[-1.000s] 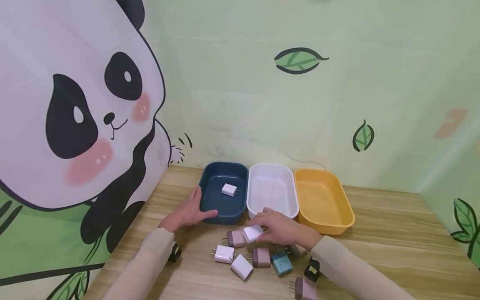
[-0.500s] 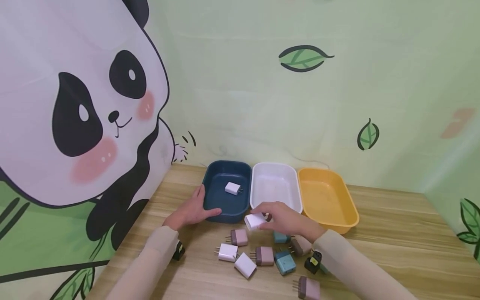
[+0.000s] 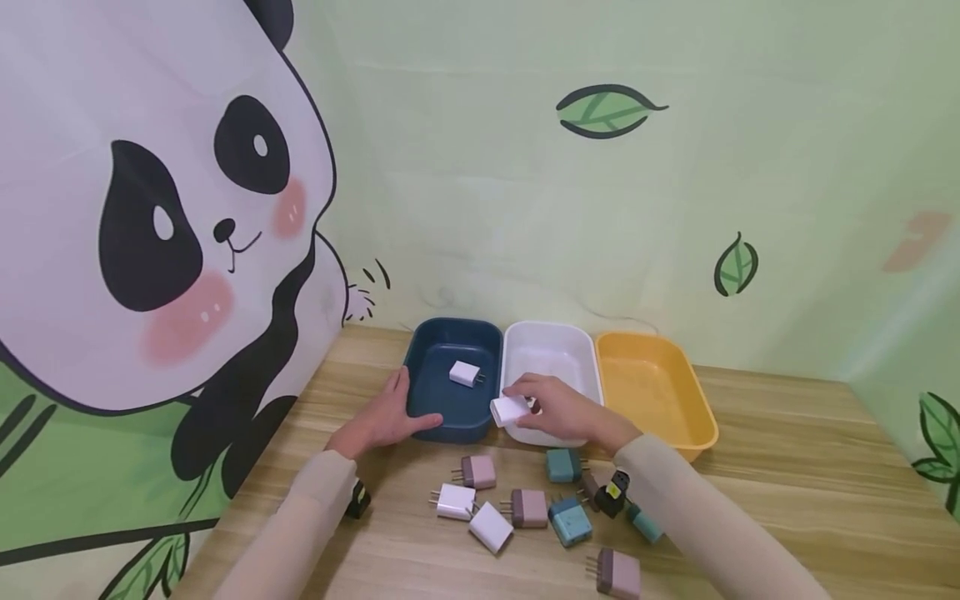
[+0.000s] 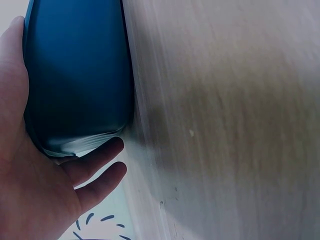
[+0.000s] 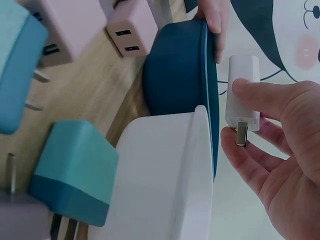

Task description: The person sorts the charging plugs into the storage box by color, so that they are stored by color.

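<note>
My right hand pinches a white plug charger between thumb and fingers, above the front rim of the white bin. In the right wrist view that charger is tilted, with a metal prong showing. My left hand rests against the near left corner of the dark blue bin, thumb at its front and fingers along its side. In the left wrist view two fingers of the left hand stick out loosely beside the bin. Another white charger lies inside the blue bin.
A yellow bin stands right of the white one. On the wooden table in front lie several chargers: white, pink and teal. My right forearm partly covers a teal charger. A printed backdrop rises behind the bins.
My right hand has lifted the white charger from among the others on the table, up and forward to the white bin's front rim. The left hand stays at the blue bin.
</note>
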The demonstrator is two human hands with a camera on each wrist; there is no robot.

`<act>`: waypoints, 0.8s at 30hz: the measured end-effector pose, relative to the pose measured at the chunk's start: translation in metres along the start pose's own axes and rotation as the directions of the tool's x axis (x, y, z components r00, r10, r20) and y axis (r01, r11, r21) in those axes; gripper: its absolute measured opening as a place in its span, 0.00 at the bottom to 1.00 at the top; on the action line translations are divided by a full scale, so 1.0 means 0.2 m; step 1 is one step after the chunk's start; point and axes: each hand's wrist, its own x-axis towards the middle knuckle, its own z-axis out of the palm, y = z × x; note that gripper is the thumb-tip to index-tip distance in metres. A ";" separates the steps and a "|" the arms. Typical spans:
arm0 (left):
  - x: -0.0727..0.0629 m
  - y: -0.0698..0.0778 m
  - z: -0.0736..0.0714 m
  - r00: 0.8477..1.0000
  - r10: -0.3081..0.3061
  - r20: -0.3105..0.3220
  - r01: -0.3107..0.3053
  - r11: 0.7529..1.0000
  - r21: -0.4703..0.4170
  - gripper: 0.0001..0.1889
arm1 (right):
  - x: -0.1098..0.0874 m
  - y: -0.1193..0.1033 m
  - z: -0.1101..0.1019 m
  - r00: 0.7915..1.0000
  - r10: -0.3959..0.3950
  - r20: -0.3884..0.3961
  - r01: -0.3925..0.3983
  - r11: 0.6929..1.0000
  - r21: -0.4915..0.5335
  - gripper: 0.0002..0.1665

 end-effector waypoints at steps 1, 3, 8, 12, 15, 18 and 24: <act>0.00 0.00 0.00 1.000 0.004 -0.003 -0.004 1.000 0.002 0.61 | 0.01 0.00 0.00 1.000 0.004 0.001 -0.004 1.000 -0.004 0.24; 0.00 0.00 0.00 1.000 0.007 -0.007 -0.007 1.000 0.002 0.61 | 0.02 0.00 -0.01 1.000 0.017 0.003 -0.017 1.000 -0.016 0.24; 0.01 0.00 0.00 1.000 0.013 -0.005 -0.013 1.000 -0.001 0.61 | 0.06 0.01 -0.01 0.998 0.063 0.012 -0.062 0.995 -0.072 0.24; 0.01 0.00 0.01 1.000 0.014 -0.001 -0.014 1.000 0.009 0.61 | 0.08 0.03 0.01 0.999 0.053 0.005 -0.052 0.994 -0.096 0.21; 0.01 0.00 0.01 1.000 0.018 -0.004 -0.018 1.000 0.004 0.61 | 0.11 0.02 0.01 0.998 0.054 0.009 -0.053 0.994 -0.097 0.21; 0.00 0.00 0.01 1.000 0.020 -0.008 -0.020 1.000 -0.001 0.61 | 0.14 0.00 0.01 0.997 0.077 0.027 -0.074 0.994 -0.081 0.21; 0.00 0.00 0.00 1.000 0.015 0.002 -0.015 1.000 0.002 0.61 | 0.21 -0.01 0.03 0.987 0.152 0.045 -0.150 0.988 -0.043 0.22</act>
